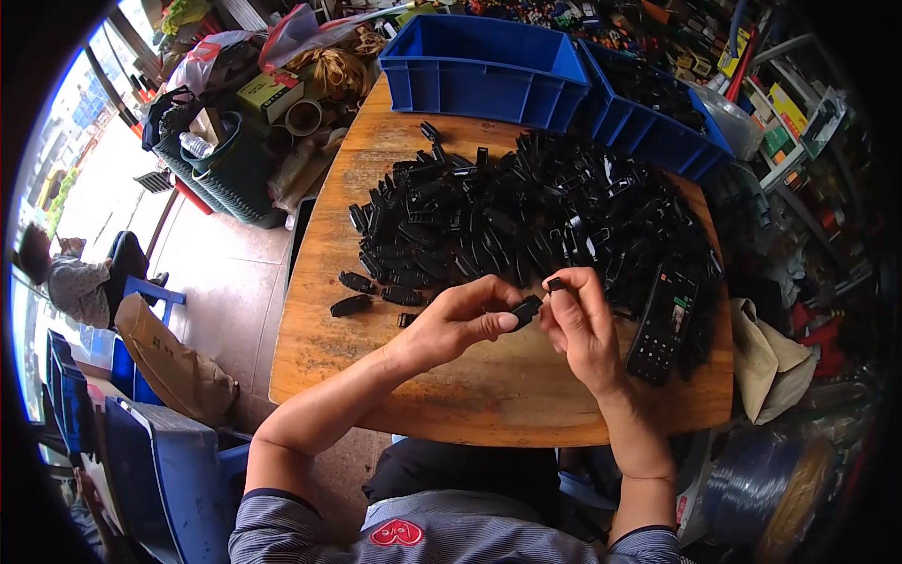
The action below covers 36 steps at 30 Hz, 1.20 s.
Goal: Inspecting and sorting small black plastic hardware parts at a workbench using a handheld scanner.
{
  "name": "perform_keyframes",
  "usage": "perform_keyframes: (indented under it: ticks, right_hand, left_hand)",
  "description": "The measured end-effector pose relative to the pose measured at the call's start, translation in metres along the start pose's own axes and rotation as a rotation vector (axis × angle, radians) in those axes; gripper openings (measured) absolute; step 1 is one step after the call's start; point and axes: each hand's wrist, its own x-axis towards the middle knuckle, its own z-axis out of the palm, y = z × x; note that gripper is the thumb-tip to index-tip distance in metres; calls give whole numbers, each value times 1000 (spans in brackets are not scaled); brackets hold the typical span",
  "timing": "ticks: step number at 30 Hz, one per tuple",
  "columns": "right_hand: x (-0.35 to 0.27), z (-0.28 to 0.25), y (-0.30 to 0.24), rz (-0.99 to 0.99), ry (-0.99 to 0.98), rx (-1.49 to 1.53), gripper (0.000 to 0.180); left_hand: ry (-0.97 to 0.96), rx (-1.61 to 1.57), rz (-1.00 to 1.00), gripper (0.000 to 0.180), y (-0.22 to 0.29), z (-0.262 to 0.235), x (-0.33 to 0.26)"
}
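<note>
We find left hand [460, 320] grasping black piece [525, 311] between thumb and fingers, above near part of wooden table [451, 404]. Right hand [581, 324] pinching small part [555, 284] just right of it; view too small for us to tell whether the two touch. Dark pile [526, 221] beyond hands, loose pieces [350, 305] at its near left. Phone [662, 324] lying at right. Two blue bins [484, 89] at far edge, right one holding black pieces.
</note>
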Motion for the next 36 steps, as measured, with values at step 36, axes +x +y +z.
perform_keyframes:
  ticks: [36]
  right_hand:
    - [2, 2, 9, -259, -119, -451, 46]
  left_hand:
    - [-43, 436, 220, 43, 9, 2, -5]
